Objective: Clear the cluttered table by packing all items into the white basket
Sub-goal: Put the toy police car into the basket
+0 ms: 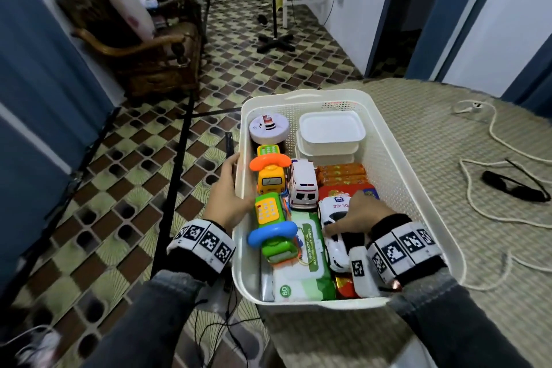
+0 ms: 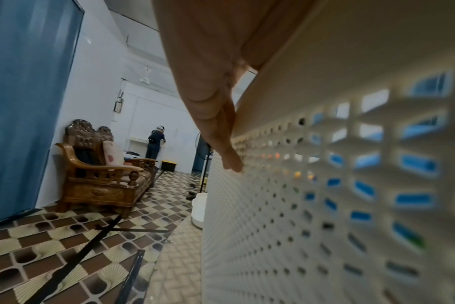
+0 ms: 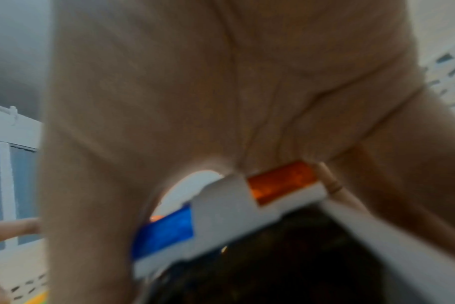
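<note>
The white basket (image 1: 307, 95) stands on the mat-covered table (image 1: 433, 128), packed with toys, boxes and a wet-wipes pack (image 1: 301, 269). My right hand (image 1: 364, 215) is inside it, thumb and fingers curled over a white police car (image 1: 334, 209) near the right front. In the right wrist view, my right hand (image 3: 195, 82) straddles the police car's (image 3: 221, 205) blue and orange light bar. My left hand (image 1: 227, 191) holds the basket's left wall, thumb over the rim. In the left wrist view, my left hand's (image 2: 208, 82) fingers lie flat on the basket's (image 2: 273, 226) perforated outside.
Black sunglasses (image 1: 513, 188) and a long white rope (image 1: 478, 164) lie on the table right of the basket. A wooden armchair (image 1: 143, 48), a fan stand (image 1: 274, 42) and black tripod legs (image 1: 176, 176) stand on the tiled floor to the left. A person (image 2: 156, 144) stands far off.
</note>
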A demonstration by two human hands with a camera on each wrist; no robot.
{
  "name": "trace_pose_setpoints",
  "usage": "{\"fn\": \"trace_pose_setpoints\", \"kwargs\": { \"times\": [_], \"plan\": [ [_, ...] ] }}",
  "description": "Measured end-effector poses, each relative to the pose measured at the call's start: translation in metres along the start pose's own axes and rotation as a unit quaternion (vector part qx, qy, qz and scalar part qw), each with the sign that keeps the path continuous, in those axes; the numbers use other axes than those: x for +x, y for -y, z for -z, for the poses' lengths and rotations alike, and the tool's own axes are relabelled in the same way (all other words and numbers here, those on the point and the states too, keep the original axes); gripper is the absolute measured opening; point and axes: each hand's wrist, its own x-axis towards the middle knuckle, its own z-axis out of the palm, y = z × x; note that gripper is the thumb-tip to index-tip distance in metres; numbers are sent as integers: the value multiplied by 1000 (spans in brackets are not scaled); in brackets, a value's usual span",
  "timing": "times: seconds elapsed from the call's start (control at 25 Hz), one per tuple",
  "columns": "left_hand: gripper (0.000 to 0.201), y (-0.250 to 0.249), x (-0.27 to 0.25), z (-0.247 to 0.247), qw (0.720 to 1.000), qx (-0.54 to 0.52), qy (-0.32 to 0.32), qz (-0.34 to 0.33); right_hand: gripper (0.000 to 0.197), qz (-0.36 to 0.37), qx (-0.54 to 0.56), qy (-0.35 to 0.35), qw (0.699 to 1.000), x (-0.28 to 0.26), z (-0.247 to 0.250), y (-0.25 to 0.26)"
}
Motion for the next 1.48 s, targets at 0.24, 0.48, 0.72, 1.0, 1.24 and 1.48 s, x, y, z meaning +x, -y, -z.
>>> {"fn": "trace_pose_setpoints", "kwargs": {
  "times": [0.24, 0.48, 0.72, 1.0, 1.24, 1.48],
  "plan": [
    [79, 4, 2, -1, 1000, -26, -6, -2, 121, 70, -19, 106, 992, -15, 2, 15],
    [75, 5, 3, -3, 1000, -17, -6, -3, 87, 165, 32, 61, 984, -17, -1, 27],
    [74, 8, 4, -1, 1000, -10, -9, 1, 87, 177, -29, 121, 976, -19, 1, 21],
    [87, 10, 6, 2, 1000, 25, 4, 4, 81, 183, -6, 92, 979, -22, 3, 24],
    [85, 15, 13, 2, 999, 46, 12, 5, 72, 197, -19, 97, 976, -35, 19, 22],
    [82, 4, 11, 4, 995, 99, 10, -4, 50, 203, 38, 11, 978, -68, 58, 14]
  ]
}}
